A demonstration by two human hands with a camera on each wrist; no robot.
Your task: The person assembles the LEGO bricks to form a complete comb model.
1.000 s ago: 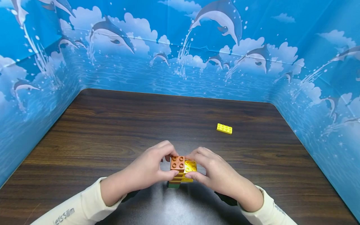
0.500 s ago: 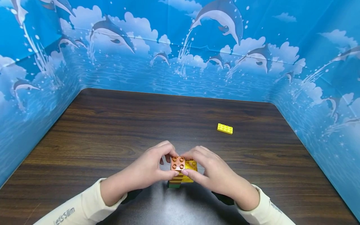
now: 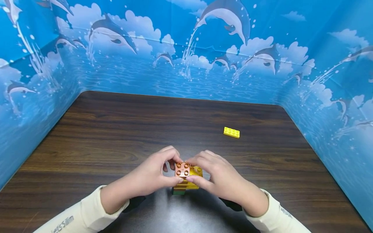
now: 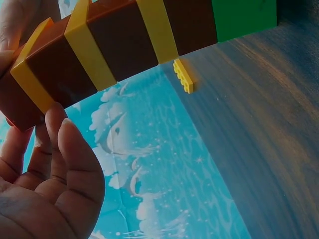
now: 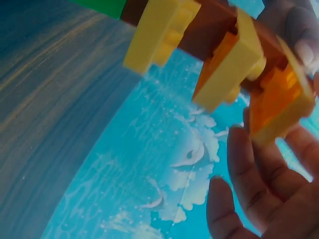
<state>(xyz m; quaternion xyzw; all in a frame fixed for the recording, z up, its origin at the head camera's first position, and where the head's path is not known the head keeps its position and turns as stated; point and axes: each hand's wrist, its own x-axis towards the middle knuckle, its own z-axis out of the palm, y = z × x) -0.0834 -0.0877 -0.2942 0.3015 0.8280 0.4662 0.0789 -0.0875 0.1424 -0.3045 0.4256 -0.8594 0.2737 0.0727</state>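
A tower of toy building bricks stands on the table near its front. At its foot is a green brick (image 4: 245, 19); above it, brown bricks (image 4: 128, 42) alternate with yellow plates (image 5: 230, 69) that jut out to the right. The top brown brick (image 3: 182, 170) shows its studs, with the uppermost yellow plate (image 3: 197, 171) beside and under it. My left hand (image 3: 155, 170) pinches the top brown brick from the left, thumb in front and fingers behind. From the right, my right hand (image 3: 215, 171) grips around the top, its thumb and fingertips at the brown brick's right edge, over the yellow plate.
A loose yellow plate (image 3: 231, 132) with studs lies farther back on the dark wood table (image 3: 131, 129), right of the tower. A blue dolphin-print cloth (image 3: 186, 77) walls the table at the back and both sides.
My right hand has shifted left, from the yellow plate to the brown brick's edge, then stayed there. My left hand keeps its hold. The head view has shifted slightly.
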